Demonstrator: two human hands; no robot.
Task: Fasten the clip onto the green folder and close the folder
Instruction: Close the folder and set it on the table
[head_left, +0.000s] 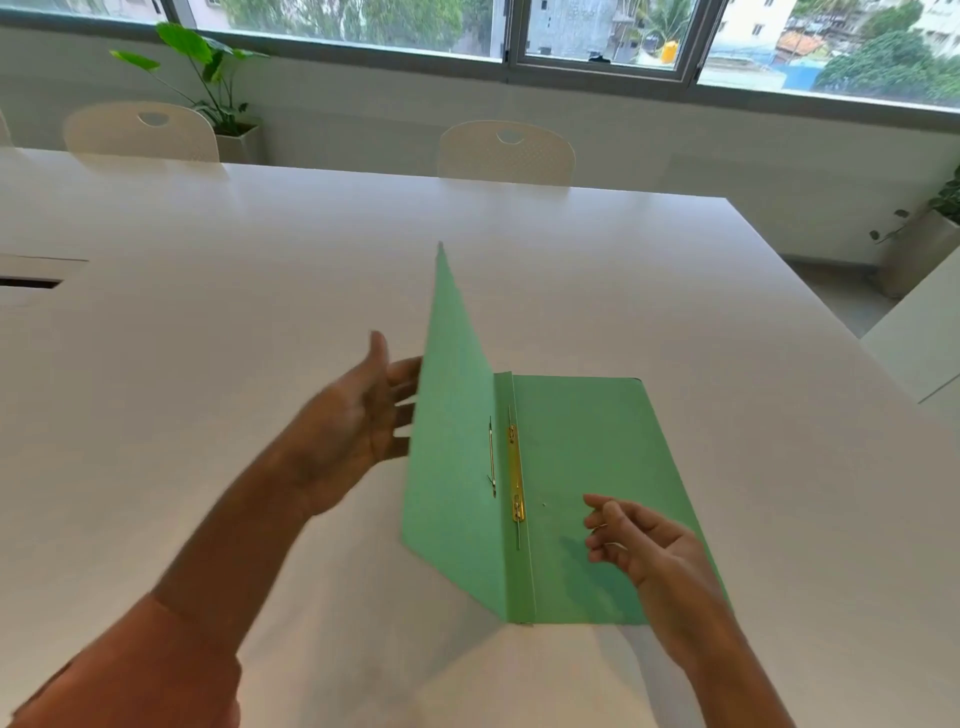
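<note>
The green folder lies on the white table, its right cover flat and its left cover standing nearly upright. A yellow metal clip sits along the spine fold, lying flat against the right cover. My left hand is behind the raised cover with fingers spread, the fingertips pressing on its outer face. My right hand hovers over the flat cover near its front right, fingers loosely curled and holding nothing.
Two white chairs stand at the table's far edge. A potted plant is by the window at the back left. A cable slot opens in the table at the left. Another white surface is at the right.
</note>
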